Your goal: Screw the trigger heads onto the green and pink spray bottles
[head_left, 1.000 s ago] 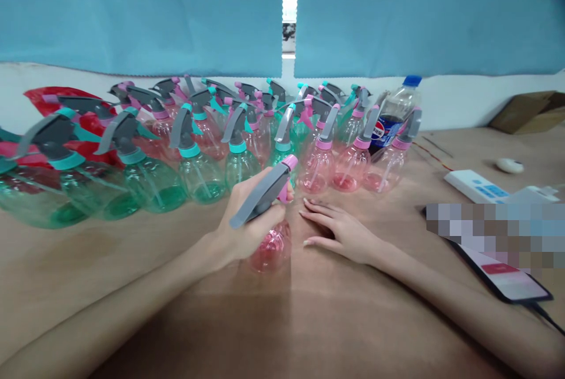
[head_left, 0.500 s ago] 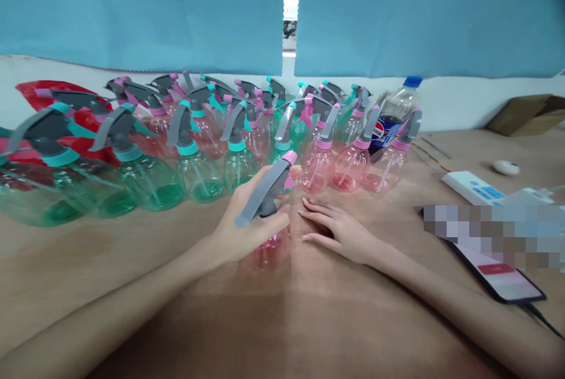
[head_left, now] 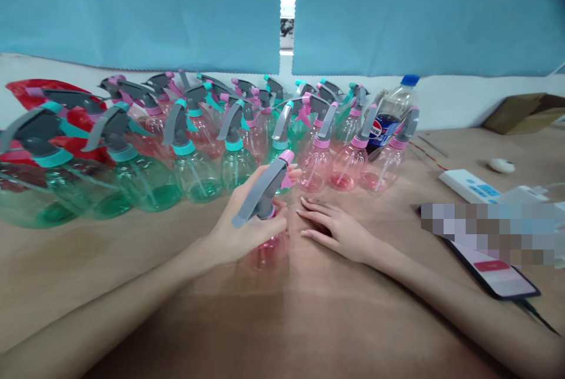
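My left hand is wrapped round the neck of a pink spray bottle, which stands upright on the table. Its grey trigger head has a pink nozzle that points away to the right, and the fingers hide much of the bottle's upper body. Just to the right, my right hand lies on the tabletop with its fingers apart and nothing in them. Beyond both hands stand rows of spray bottles: green ones with teal collars at the left and pink ones at the right.
A cola bottle with a blue cap is behind the pink bottles. On the right are a phone with a cable, a white power strip, a white mouse and a brown box. Red plastic lies at the far left.
The whole view has shifted slightly to the left. My left hand keeps its hold on the pink spray bottle, and my right hand still rests on the table.
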Motion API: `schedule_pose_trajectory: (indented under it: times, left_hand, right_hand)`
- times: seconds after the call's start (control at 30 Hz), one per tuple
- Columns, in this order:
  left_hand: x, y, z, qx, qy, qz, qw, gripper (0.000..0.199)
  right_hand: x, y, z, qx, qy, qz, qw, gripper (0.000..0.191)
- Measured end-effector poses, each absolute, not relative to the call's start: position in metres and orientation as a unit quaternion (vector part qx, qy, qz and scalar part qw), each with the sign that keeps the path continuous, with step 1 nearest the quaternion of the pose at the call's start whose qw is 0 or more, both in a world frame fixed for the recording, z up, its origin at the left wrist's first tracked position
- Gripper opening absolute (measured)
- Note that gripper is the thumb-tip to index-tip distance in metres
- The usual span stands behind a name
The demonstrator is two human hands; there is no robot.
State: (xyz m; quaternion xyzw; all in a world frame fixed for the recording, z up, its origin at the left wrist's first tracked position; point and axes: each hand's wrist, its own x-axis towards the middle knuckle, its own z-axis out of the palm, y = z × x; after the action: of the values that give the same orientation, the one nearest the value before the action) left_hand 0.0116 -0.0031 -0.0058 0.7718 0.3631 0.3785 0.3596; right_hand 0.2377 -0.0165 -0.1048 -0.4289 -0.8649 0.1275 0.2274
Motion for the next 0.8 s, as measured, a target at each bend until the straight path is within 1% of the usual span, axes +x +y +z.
schedule_pose_trajectory:
  times: [0.1, 0.23, 0.33, 0.5, 0.7, 0.8]
  left_hand:
    - [0.0124, -0.0037, -0.0032, 0.765, 0.367, 0.372, 0.377, 0.047]
    - [0.0133, -0.0054, 0.0007, 0.769, 0.388, 0.366, 0.353, 0.037]
    - [0.0133, -0.0066, 0.0024, 0.771, 0.392, 0.365, 0.345, 0.035]
    - [0.0131, -0.0075, 0.0036, 0.773, 0.384, 0.36, 0.355, 0.039]
    - [0.0147, -0.0081, 0.0043, 0.774, 0.371, 0.375, 0.351, 0.047]
    - [0.0139, -0.0071, 0.0025, 0.773, 0.378, 0.368, 0.352, 0.045]
  right_hand:
    - [0.2374, -0.017, -0.1045, -0.43, -0.863, 0.128, 0.231, 0.05]
    - [0.2372, -0.0173, -0.1045, -0.428, -0.862, 0.129, 0.239, 0.049]
    - [0.2371, -0.0171, -0.1041, -0.428, -0.863, 0.127, 0.235, 0.049]
    - [0.2368, -0.0172, -0.1032, -0.43, -0.866, 0.118, 0.224, 0.049]
    - [0.2364, -0.0178, -0.1028, -0.431, -0.861, 0.126, 0.237, 0.048]
    - [0.2365, -0.0176, -0.1029, -0.431, -0.861, 0.128, 0.237, 0.048]
